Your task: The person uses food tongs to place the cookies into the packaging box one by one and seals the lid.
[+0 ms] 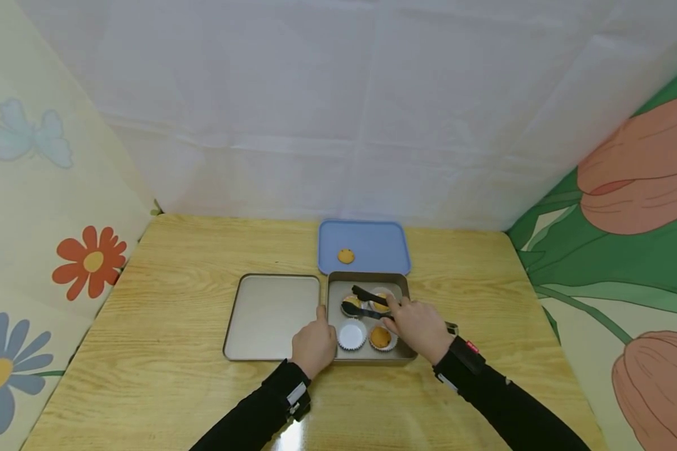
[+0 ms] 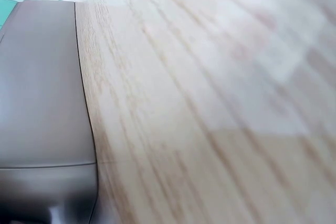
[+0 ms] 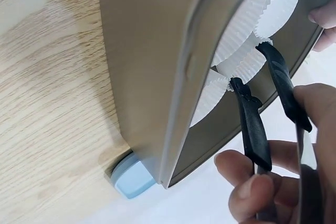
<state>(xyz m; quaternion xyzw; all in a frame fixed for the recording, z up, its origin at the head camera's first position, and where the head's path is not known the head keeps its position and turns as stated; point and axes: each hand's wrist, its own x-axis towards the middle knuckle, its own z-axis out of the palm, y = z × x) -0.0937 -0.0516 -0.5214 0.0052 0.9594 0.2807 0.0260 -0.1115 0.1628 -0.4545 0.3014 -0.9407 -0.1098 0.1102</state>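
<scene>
My left hand (image 1: 314, 343) grips the left wall of a rectangular metal baking tin (image 1: 372, 360); in the right wrist view, its fingertips (image 3: 324, 17) pinch the rim. My right hand (image 1: 423, 327) holds black-tipped tongs (image 1: 368, 312) over the tin, with their arms apart. The tong tips reach the white paper cup with a cookie (image 1: 352, 301) at the back left. Whether they touch the cookie is unclear. Another cookie (image 1: 380, 304) lies in the back right cup, and one more cookie (image 1: 380, 337) in the front right. The front left paper cup (image 1: 351, 334) shows its bare white bottom.
Behind the tin lies a blue tray (image 1: 383, 244) bearing one cookie (image 1: 346, 255). A flat metal lid (image 1: 272, 318) lies left of the tin on the wooden table (image 1: 163, 351). A white sheet (image 1: 327, 113) hangs behind, with printed panels on both sides.
</scene>
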